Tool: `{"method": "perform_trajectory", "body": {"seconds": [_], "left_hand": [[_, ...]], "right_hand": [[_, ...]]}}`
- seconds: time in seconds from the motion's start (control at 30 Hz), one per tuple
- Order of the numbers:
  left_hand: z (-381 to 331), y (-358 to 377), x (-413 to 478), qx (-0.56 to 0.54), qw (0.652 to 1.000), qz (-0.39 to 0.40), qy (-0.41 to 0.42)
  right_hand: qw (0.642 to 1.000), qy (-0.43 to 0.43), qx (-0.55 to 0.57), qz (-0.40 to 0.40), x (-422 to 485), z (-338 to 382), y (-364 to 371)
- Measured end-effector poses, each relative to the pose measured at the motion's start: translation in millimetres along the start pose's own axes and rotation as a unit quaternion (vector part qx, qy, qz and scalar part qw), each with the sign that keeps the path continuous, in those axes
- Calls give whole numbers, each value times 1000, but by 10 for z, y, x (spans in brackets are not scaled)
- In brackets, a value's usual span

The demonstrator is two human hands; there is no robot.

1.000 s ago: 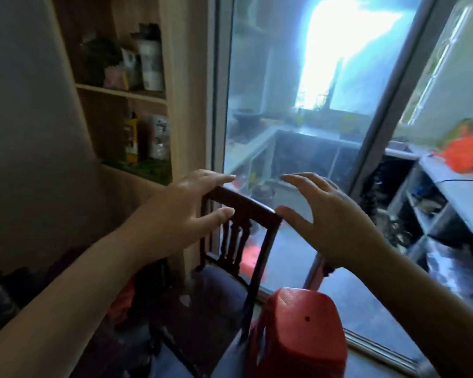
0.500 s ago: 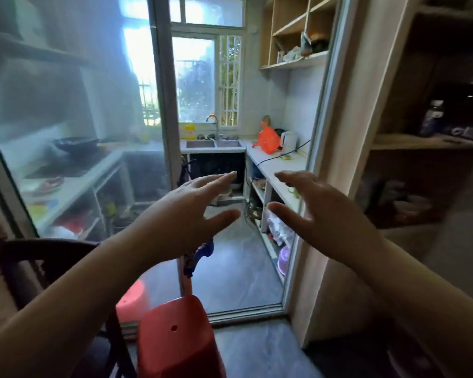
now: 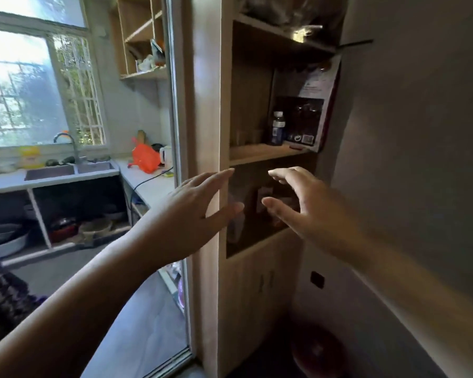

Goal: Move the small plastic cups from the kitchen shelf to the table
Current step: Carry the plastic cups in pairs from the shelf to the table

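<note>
A tall wooden shelf unit stands straight ahead, its compartments dim. On the middle board I make out faint pale cups at the left, too blurred to be sure, and a dark bottle beside a printed box. My left hand is raised in front of the unit's left post, fingers apart and empty. My right hand is held before the lower dark compartment, fingers spread and empty. Neither hand touches anything.
A glass sliding door frame divides me from the kitchen, with a sink, a counter carrying an orange bag and a kettle. A grey wall is at the right. A dark round object sits on the floor.
My view has swung right, from the chair and red stool past the kitchen doorway to the wooden shelf unit. Both hands stay raised and open.
</note>
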State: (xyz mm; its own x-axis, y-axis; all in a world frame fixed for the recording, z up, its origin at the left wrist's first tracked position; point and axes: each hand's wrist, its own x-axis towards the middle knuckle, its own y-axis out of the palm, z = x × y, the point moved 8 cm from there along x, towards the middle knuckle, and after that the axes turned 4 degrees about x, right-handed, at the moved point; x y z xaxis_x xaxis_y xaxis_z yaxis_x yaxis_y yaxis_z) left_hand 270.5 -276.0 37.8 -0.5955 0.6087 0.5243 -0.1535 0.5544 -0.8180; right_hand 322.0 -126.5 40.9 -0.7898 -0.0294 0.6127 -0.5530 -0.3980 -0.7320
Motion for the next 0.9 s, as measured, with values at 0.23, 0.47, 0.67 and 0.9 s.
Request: {"method": "perform_trajectory", "body": {"seconds": [0.23, 0.47, 0.67, 0.9], "left_hand": [[72, 585, 1125, -24, 999, 6, 39], [177, 1062, 1862, -2, 999, 26, 38], [388, 1416, 2366, 36, 999, 22, 4], [604, 1841, 3115, 95, 995, 30, -33]], "right_hand": [[998, 40, -38, -12, 423, -908, -158], [1000, 20, -13, 11, 785, -1604, -79], [998, -35, 14, 52, 1302, -2295, 152], [992, -107, 34, 63, 2172, -3115, 452]]}}
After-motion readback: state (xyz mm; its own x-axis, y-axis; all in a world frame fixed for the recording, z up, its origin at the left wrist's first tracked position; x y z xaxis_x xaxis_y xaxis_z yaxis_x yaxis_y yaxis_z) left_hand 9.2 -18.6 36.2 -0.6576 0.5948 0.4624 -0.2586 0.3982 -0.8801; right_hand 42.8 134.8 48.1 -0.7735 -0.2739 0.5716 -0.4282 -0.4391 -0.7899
